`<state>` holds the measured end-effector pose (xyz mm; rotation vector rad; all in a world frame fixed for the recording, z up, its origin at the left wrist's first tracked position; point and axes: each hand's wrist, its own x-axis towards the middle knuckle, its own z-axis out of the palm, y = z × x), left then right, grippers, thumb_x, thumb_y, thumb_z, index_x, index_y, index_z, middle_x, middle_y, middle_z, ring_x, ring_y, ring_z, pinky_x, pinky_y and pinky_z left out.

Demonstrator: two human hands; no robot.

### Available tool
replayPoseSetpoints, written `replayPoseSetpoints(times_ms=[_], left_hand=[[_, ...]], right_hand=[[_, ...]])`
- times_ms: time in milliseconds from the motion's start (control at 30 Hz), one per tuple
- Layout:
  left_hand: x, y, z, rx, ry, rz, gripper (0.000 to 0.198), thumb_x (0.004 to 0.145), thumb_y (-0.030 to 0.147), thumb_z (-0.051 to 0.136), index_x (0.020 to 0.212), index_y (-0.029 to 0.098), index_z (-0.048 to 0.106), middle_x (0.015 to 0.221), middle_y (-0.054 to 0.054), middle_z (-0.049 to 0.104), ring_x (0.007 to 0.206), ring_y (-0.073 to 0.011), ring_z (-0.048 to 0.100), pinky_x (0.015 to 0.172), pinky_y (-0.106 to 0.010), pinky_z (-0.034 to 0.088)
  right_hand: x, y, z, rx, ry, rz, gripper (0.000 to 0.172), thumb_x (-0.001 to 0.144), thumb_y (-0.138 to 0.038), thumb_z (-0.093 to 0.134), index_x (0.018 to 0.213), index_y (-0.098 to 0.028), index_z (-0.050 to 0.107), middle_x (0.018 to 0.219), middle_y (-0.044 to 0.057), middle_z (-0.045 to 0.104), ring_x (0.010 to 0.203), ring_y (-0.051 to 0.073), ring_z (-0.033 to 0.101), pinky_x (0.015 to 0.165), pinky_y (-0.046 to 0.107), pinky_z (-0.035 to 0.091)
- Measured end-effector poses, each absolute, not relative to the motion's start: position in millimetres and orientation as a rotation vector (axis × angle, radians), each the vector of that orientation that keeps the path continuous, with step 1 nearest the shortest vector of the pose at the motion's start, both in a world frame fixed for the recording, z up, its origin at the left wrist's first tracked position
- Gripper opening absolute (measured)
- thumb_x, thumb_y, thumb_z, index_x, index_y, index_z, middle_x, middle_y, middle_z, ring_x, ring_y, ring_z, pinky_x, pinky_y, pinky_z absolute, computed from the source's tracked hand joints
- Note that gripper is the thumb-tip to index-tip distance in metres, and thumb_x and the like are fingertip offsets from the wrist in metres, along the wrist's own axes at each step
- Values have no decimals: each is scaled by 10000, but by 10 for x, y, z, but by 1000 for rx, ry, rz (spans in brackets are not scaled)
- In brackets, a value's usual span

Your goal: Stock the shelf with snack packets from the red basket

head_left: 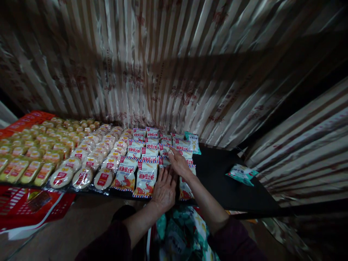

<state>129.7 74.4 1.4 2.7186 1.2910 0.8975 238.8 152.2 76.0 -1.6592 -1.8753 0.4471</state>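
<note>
Rows of white snack packets (146,177) with red lettering and blue-and-red striped edges lie on the black table. My left hand (165,185) rests flat on packets in the front row, fingers stretched forward, covering part of them. Just beyond it, my right hand (179,164) reaches across with its fingers extended. Its fingertips touch a striped packet (164,149) in a middle row; the underside of this hand is hidden. At the back right end of the rows lies a teal-and-white packet (193,143).
Round wrapped cakes (103,178) and yellow wrapped cakes (45,173) fill the left side. Another teal packet (241,174) lies on the black table (217,181) at right. Below are a heap of teal packets (182,232) and a red basket (54,206). A striped curtain (152,72) hangs behind.
</note>
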Motion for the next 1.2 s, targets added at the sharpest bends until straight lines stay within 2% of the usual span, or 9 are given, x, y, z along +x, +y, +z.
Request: replayPoseSetpoints(times_ms=[200, 367, 467, 600, 733, 833, 933, 1067, 1200], left_hand=[[1224, 563, 18, 2744, 1286, 972, 619, 850, 217, 431, 1438, 77, 296, 1498, -172, 327, 1426, -323, 167, 1142, -531, 225], [1168, 272, -116, 2706, 1381, 1011, 539, 873, 181, 390, 1401, 82, 359, 1513, -156, 305, 1432, -293, 165, 1129, -498, 274], [1141, 191, -209, 2708, 1395, 980, 526, 907, 216, 366, 1421, 112, 328, 1518, -135, 304, 1426, -264, 203, 1122, -482, 301], [1109, 178, -266, 2731, 1383, 936, 565, 905, 225, 377, 1452, 133, 269, 1511, -122, 325, 1421, -247, 224, 1126, -470, 300], [1075, 155, -215, 2740, 1365, 858, 602, 827, 183, 445, 1408, 62, 345, 1475, -190, 362, 1406, -313, 245, 1117, -532, 284], [1077, 114, -174, 2730, 1394, 815, 591, 799, 150, 456, 1379, 56, 390, 1466, -208, 367, 1407, -330, 232, 1103, -558, 292], [1126, 64, -184, 2740, 1396, 804, 602, 790, 139, 469, 1384, 86, 392, 1492, -191, 328, 1419, -323, 192, 1108, -546, 291], [1217, -9, -204, 2732, 1390, 774, 625, 786, 142, 484, 1402, 114, 376, 1508, -178, 302, 1423, -315, 179, 1105, -524, 309], [1252, -49, -168, 2717, 1391, 740, 620, 800, 144, 481, 1410, 126, 370, 1511, -173, 296, 1422, -317, 187, 1106, -519, 308]], right_hand=[[2425, 817, 714, -1494, -1706, 325, 498, 945, -469, 328, 1271, -170, 558, 1358, 132, 536, 1307, 245, 446, 1095, 473, 347], [2372, 61, 373, -1528, -1580, 354, 434, 965, -394, 333, 1300, -201, 530, 1358, 112, 540, 1285, 223, 474, 1077, 467, 384], [2294, -200, 176, -1540, -1670, 381, 424, 962, -381, 358, 1315, -208, 517, 1369, 103, 533, 1291, 223, 470, 1064, 463, 407], [2214, -244, 162, -1557, -1721, 249, 440, 959, -376, 354, 1323, -181, 508, 1430, 122, 459, 1341, 233, 402, 1085, 465, 378], [2328, -122, 261, -1641, -1619, 46, 456, 963, -372, 313, 1320, -166, 508, 1494, 125, 359, 1397, 243, 294, 1114, 488, 308], [2541, -4, 202, -1784, -1474, -40, 498, 958, -407, 285, 1341, -162, 487, 1519, 132, 306, 1422, 279, 212, 1102, 539, 284], [2734, 103, 25, -1893, -1462, 4, 542, 952, -431, 274, 1369, -135, 456, 1519, 158, 292, 1418, 304, 212, 1088, 538, 295], [2803, 165, -167, -1900, -1538, 34, 569, 949, -429, 268, 1416, -123, 383, 1479, 173, 366, 1397, 288, 274, 1080, 517, 318], [2683, 62, -135, -1908, -1538, -16, 535, 941, -394, 301, 1399, -139, 410, 1508, 157, 321, 1420, 298, 212, 1081, 537, 301]])
